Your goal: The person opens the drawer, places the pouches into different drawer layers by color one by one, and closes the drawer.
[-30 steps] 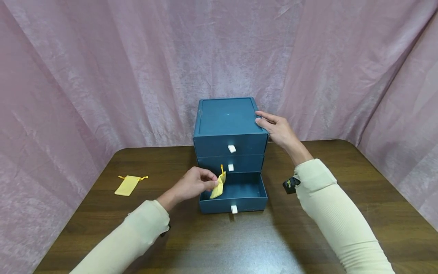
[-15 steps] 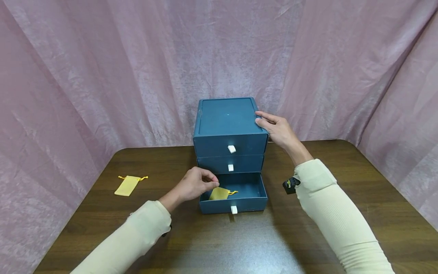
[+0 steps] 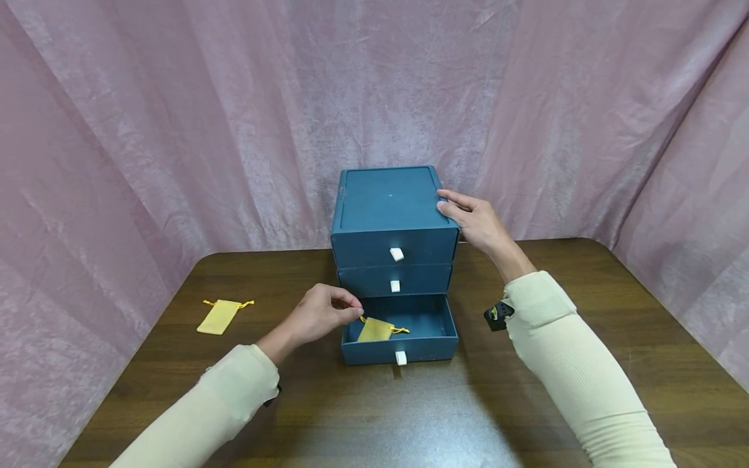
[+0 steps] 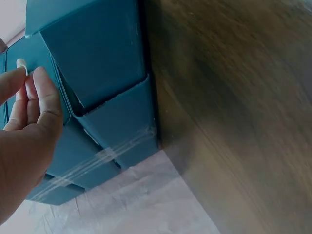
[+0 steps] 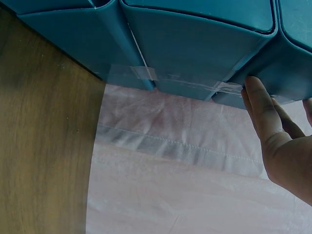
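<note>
A small yellow drawstring pouch lies in the pulled-out bottom drawer of a blue drawer unit. My left hand hovers at that drawer's left edge, thumb and fingertips close together. A loop of the pouch's cord shows right below the fingertips; I cannot tell whether they touch it. In the left wrist view, the left hand shows no pouch between its fingers. My right hand rests on the unit's upper right edge, fingers fairly straight along its side and top.
A second yellow pouch lies flat on the wooden table at the left. The two upper drawers are closed, each with a white pull tab. Pink curtains hang behind. Clear tape runs along the unit's side.
The pouch has dropped from my left hand's pinch and now lies flat in the bottom drawer. My left hand has drawn back slightly to the left. The right hand has stayed put.
</note>
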Available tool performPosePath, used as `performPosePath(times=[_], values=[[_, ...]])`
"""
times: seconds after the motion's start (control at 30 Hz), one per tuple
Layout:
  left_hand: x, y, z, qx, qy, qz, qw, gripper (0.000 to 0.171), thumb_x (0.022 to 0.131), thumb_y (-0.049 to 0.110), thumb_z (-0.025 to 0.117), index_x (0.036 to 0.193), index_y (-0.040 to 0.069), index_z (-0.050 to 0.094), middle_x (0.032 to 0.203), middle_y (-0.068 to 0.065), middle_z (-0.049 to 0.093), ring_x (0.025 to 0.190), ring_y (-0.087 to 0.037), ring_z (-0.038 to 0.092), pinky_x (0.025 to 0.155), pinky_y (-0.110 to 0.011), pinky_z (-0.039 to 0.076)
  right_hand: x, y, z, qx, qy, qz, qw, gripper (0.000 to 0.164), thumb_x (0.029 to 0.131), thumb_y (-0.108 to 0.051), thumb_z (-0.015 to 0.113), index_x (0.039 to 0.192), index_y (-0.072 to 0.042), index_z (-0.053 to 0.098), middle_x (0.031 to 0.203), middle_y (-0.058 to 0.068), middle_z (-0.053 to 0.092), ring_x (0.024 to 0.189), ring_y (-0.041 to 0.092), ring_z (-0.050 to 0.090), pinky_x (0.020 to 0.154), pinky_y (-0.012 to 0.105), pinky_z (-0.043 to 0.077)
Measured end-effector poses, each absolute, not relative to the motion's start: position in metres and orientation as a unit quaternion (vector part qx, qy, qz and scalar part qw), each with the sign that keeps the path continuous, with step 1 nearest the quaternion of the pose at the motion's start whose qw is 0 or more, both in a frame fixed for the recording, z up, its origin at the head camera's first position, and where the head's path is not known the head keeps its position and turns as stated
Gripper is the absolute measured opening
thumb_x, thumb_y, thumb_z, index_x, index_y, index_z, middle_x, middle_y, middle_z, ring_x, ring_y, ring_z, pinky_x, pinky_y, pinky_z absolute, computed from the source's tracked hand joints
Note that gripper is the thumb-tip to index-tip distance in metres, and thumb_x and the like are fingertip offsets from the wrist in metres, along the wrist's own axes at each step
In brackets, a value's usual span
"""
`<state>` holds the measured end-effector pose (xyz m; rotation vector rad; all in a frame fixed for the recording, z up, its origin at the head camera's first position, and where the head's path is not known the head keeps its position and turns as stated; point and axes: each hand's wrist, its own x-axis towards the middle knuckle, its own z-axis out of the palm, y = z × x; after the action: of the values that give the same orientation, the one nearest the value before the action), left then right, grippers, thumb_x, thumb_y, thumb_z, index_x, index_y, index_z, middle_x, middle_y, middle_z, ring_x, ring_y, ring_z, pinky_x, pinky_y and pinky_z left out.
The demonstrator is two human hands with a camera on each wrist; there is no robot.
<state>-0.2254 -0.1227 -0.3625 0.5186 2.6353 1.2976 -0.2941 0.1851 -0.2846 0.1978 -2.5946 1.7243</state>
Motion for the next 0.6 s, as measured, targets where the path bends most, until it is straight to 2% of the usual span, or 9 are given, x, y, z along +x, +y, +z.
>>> performPosePath(times=[0.2, 0.5, 0.6], values=[[-0.224, -0.134, -0.360, 0.153, 0.888, 0.429, 0.062, 0.005, 0.091, 0.015, 0.075, 0.091, 0.010, 0.077, 0.091, -0.001, 0.069, 0.080, -0.018, 0.058, 0.067, -0.032, 0.050, -0.293, 0.184, -0.284, 0.064, -0.829, 0.556, 0.003, 0.053, 0.103, -0.041, 0.055, 0.152, -0.026, 0.044, 0.160, 0.004, 0.031, 0.140, 0.032, 0.040, 0.107, 0.050, 0.040], [-0.222, -0.156, -0.360, 0.139, 0.900, 0.411, 0.036, 0.006, 0.090, 0.016, 0.075, 0.091, 0.011, 0.077, 0.088, 0.000, 0.069, 0.081, -0.018, 0.057, 0.069, -0.032, 0.049, -0.292, 0.183, -0.284, 0.068, -0.837, 0.543, 0.013, 0.053, 0.103, -0.041, 0.055, 0.152, -0.024, 0.045, 0.160, 0.004, 0.031, 0.145, 0.030, 0.031, 0.113, 0.050, 0.031], [-0.221, -0.162, -0.360, 0.134, 0.902, 0.410, 0.028, 0.007, 0.091, 0.016, 0.075, 0.093, 0.010, 0.077, 0.088, 0.000, 0.069, 0.081, -0.018, 0.057, 0.069, -0.033, 0.049, -0.293, 0.184, -0.284, 0.063, -0.837, 0.543, 0.014, 0.053, 0.103, -0.042, 0.055, 0.152, -0.025, 0.045, 0.160, 0.005, 0.032, 0.144, 0.031, 0.033, 0.112, 0.050, 0.034]])
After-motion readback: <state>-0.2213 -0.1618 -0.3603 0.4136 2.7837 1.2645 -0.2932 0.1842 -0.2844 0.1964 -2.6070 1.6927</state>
